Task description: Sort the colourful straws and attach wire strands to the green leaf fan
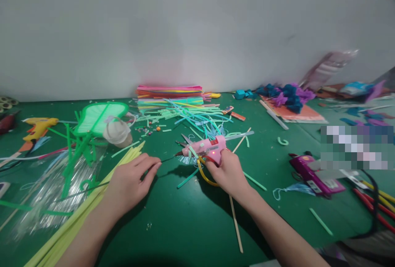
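My right hand (226, 172) grips a pink hot glue gun (205, 147) whose nozzle points left. My left hand (132, 182) pinches a thin dark wire stem (166, 160) that reaches up to the nozzle tip, its other end trailing left under the hand. Both hands hover just above the green table (185, 221). A yellow loop (203, 174) hangs beneath the glue gun. Cut green and blue foam strips (197, 119) lie scattered right behind the gun.
A stack of coloured foam sheets (169, 93) sits at the back by the white wall. Left: a yellow glue gun (38, 128), green shapes, yellow strips (92, 201). Right: blue and purple paper flowers (286, 96), a purple glue gun (311, 172), a wooden stick (236, 226).
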Tool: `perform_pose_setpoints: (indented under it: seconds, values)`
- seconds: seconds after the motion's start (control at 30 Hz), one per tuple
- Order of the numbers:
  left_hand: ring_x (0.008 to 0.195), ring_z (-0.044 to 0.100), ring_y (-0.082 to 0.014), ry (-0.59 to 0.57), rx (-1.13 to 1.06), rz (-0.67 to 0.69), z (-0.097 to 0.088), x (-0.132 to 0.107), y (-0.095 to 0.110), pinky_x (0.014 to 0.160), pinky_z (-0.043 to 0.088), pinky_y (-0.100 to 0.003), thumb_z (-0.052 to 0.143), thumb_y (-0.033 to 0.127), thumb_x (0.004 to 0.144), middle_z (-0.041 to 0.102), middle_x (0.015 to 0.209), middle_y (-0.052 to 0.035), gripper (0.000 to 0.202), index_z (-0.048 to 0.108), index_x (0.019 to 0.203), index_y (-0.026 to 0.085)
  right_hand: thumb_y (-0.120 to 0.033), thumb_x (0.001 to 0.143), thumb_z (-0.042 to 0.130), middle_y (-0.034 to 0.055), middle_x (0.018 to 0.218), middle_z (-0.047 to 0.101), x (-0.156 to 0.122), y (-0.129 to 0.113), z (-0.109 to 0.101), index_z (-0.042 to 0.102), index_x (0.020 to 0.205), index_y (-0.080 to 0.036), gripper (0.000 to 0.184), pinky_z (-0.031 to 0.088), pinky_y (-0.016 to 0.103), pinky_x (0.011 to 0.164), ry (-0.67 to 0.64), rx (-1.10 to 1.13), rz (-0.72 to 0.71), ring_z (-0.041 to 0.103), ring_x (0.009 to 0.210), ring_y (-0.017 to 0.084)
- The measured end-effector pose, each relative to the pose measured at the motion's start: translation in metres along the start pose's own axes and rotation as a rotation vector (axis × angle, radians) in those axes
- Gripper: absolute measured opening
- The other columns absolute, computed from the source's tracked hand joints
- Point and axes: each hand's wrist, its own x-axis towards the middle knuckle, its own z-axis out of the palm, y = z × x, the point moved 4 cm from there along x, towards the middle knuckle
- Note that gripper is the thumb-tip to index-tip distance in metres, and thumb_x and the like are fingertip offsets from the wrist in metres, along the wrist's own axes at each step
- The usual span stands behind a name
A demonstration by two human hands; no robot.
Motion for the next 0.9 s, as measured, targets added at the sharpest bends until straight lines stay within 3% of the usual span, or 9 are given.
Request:
perform_pose_setpoints:
  seconds: [0.47, 0.9]
  values:
    - [0.079, 0.067, -0.0161, 0.011, 0.022, -0.037, 0.0001, 0.0002, -0.0037, 0.072, 0.049, -0.028, 0.052, 0.028, 0.092, 0.070, 0.091, -0.0019, 0.016, 0.065, 0.097, 0.021, -0.018, 0.072, 0.052, -0.0020, 0.056, 0.050, 0.0003, 0.0003, 0.0013, 0.038, 0.059, -0.021, 0.019, 0.029, 0.023, 0.049, -0.019, 0.055, -0.025, 0.045, 0.049, 0.012]
    - [0.081, 0.068, -0.0162, -0.017, 0.012, -0.013, 0.0039, -0.0016, -0.0031, 0.077, 0.050, -0.027, 0.050, 0.028, 0.093, 0.070, 0.092, -0.0019, 0.016, 0.064, 0.098, 0.023, -0.024, 0.072, 0.053, -0.0014, 0.054, 0.049, 0.0008, 0.0015, 0.0008, 0.038, 0.057, -0.021, 0.021, 0.027, 0.024, 0.047, -0.006, 0.021, 0.021, 0.044, 0.048, 0.012]
